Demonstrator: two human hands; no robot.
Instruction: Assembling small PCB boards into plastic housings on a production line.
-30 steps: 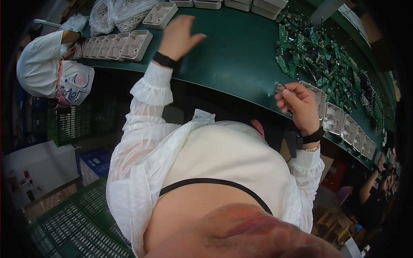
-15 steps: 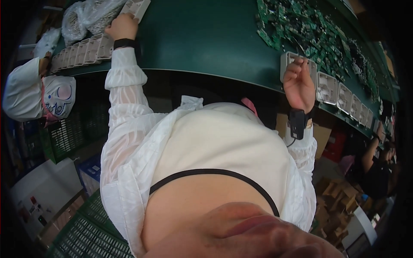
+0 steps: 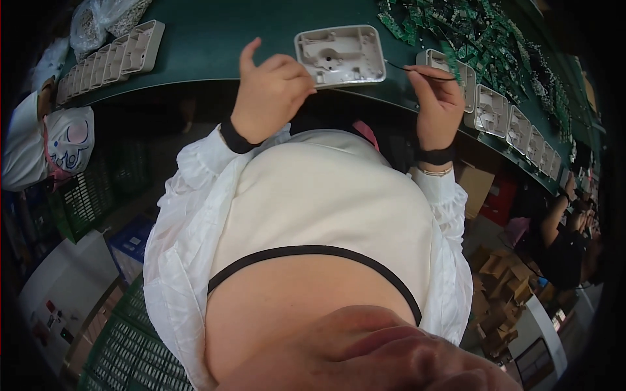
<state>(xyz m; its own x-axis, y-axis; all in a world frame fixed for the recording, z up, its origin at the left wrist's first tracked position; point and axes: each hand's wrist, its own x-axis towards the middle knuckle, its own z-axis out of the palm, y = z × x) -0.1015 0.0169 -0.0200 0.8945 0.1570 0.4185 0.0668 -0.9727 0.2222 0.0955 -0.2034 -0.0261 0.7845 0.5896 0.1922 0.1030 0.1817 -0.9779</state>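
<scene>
My left hand grips the left edge of a light grey plastic housing shell, which lies hollow side up at the near edge of the green table. My right hand pinches a thin dark tool, like tweezers, whose tip points left toward the shell's right edge. Both wrists wear dark bands and white sheer sleeves.
A row of similar grey shells lies at the table's left, another row runs along its right edge. A heap of green circuit boards fills the far right. Clear bags sit far left. People sit at left and right. Green crates stand below.
My left hand has come back from the far left row with a grey shell and set it in front of me. My right hand now holds the thin tool beside it.
</scene>
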